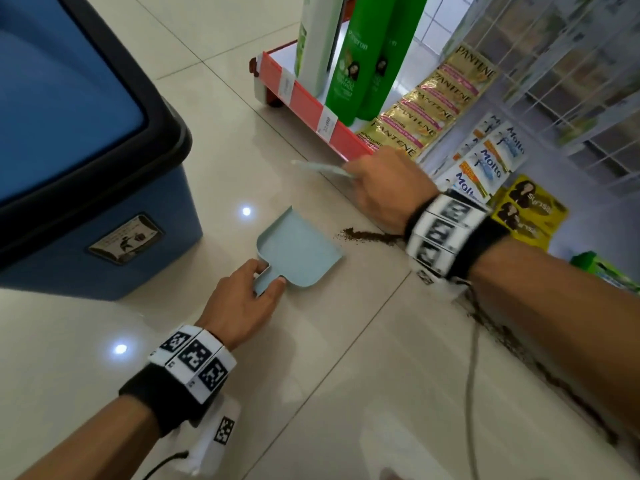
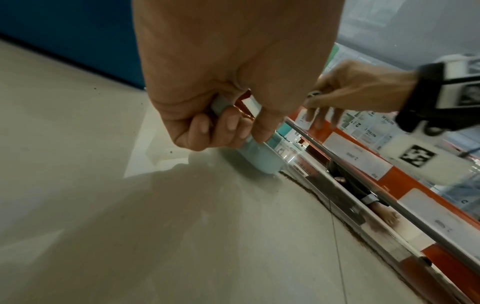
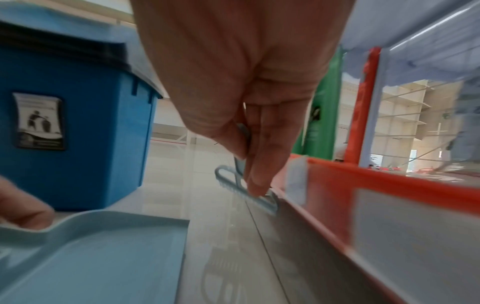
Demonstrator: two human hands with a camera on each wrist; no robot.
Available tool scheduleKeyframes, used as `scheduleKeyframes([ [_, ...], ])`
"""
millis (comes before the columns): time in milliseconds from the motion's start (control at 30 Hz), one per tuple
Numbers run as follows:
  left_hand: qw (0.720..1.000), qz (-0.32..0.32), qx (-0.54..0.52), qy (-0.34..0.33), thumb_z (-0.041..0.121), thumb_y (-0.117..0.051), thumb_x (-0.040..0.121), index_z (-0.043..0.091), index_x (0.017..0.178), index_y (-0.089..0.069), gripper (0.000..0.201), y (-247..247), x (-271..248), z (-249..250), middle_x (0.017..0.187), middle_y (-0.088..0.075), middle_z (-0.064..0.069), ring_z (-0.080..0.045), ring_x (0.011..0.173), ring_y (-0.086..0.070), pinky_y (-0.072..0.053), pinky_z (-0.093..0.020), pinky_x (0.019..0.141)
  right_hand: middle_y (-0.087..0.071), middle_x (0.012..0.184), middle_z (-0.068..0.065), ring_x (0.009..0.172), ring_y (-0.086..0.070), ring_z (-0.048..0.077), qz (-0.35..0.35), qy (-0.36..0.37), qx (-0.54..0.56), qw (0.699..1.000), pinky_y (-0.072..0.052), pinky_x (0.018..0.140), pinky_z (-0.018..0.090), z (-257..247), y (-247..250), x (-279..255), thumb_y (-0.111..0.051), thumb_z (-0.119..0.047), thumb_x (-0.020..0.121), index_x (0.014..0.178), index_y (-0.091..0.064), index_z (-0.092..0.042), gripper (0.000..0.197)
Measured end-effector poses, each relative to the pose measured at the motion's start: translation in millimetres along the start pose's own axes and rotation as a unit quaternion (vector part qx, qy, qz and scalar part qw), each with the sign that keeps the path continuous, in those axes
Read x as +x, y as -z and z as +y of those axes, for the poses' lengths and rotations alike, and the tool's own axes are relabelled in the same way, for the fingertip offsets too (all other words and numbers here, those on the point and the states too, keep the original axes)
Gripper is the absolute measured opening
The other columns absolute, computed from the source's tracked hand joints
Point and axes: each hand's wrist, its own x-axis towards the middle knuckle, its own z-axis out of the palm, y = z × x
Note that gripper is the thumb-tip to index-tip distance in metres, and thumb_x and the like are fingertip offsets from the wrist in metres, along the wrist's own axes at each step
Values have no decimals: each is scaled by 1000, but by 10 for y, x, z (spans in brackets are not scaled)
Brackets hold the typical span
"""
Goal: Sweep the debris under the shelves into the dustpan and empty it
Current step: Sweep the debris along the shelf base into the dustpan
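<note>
**Brush poised, dustpan set, debris not yet in the pan**

The debris (image 1: 367, 235), a dark line of fine grit, lies on the pale floor tile along the foot of the shelf, with more trailing away toward 5 o'clock in the head view. Just beside its near end, at about 9 o'clock from it, sits the light blue dustpan (image 1: 298, 251), flat on the floor and empty as far as the frames show. The left hand (image 1: 242, 303) grips the pan's short handle, fingers curled under it and thumb on top. The right hand (image 1: 384, 188) pinches the handle of a small pale brush (image 3: 246, 191), which hangs bristles down near the shelf's orange price rail (image 1: 311, 109), at about 12 o'clock from the grit. The head view shows the brush blurred.

By my reading, sweeping is the step in hand. The next move calls for drawing the brush along the shelf foot toward the pan's open lip while the left hand keeps that lip pressed to the tile. The blue bin (image 1: 86, 168) stands at 9 o'clock of the pan, ready for emptying.
</note>
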Motion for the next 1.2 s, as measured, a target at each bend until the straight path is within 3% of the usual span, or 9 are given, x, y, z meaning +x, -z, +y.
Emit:
scheduleKeyframes([
  [333, 995, 93, -36, 10, 47, -52, 96, 27, 107, -55, 23, 208, 457, -5, 77, -67, 6, -10, 67, -64, -45, -27, 54, -64, 113, 20, 105, -64, 40, 60, -42, 0, 997, -52, 80, 43, -550, -182, 1392, -40, -13, 100, 118, -63, -2, 31],
  [433, 995, 97, -39, 9, 46, -52, 96, 28, 107, -54, 21, 222, 485, -13, 80, -66, 8, -8, 70, -64, -45, -25, 55, -65, 112, 15, 102, -65, 37, 71, -50, -28, 996, -44, 69, 37, -601, -331, 1557, -39, -6, 100, 114, -64, -5, 29],
  [567, 996, 80, -44, 12, 42, -53, 96, 25, 108, -56, 21, 218, 487, -50, 82, -65, 9, -9, 71, -62, -44, -25, 56, -64, 116, 19, 108, -63, 39, 12, -46, -26, 999, -51, 81, 44, -494, -413, 1355, -37, -3, 99, 119, -63, -4, 33],
  [633, 996, 74, -53, 13, 42, -53, 96, 24, 105, -57, 20, 234, 460, -83, 81, -66, 7, -13, 72, -64, -50, -30, 60, -64, 110, 21, 104, -63, 40, -40, -48, -19, 998, -51, 81, 44, -375, -391, 1052, -39, -4, 97, 116, -64, -2, 31],
  [700, 995, 73, -60, 12, 41, -54, 95, 24, 102, -58, 19, 252, 445, -118, 81, -68, 6, -16, 74, -65, -54, -36, 65, -60, 84, 14, 82, -62, 34, -64, -53, -31, 996, -49, 71, 41, -263, -348, 720, -42, -6, 96, 108, -64, -2, 25],
  [767, 995, 72, -64, 15, 41, -55, 95, 24, 101, -58, 18, 272, 438, -141, 84, -68, 5, -18, 79, -66, -57, -41, 72, -44, 66, 3, 62, -50, 22, -61, -50, -37, 996, -47, 65, 36, -229, -276, 505, -45, -10, 98, 101, -64, -5, 19],
  [833, 995, 70, -66, 18, 41, -55, 95, 23, 101, -58, 19, 285, 435, -152, 85, -68, 5, -17, 82, -66, -57, -44, 77, -44, 65, 3, 63, -53, 24, -31, -36, -16, 999, -49, 63, 35, -286, -194, 507, -45, -8, 98, 98, -64, -6, 18],
  [1000, 996, 58, -67, 25, 43, -55, 95, 25, 102, -58, 20, 277, 424, -143, 79, -66, 7, -12, 74, -66, -59, -41, 70, -64, 103, 19, 98, -64, 38, 36, -29, -11, 999, -36, 66, 35, -591, -166, 1191, -37, -5, 99, 114, -63, -2, 30],
  [1200, 998, 49, -48, 18, 43, -54, 95, 26, 106, -57, 21, 286, 354, -111, 80, -67, 6, -12, 73, -65, -58, -38, 67, -61, 124, 17, 113, -62, 32, -28, -24, -43, 998, -47, 79, 36, -561, -268, 1566, -32, -8, 103, 127, -59, -5, 35],
])
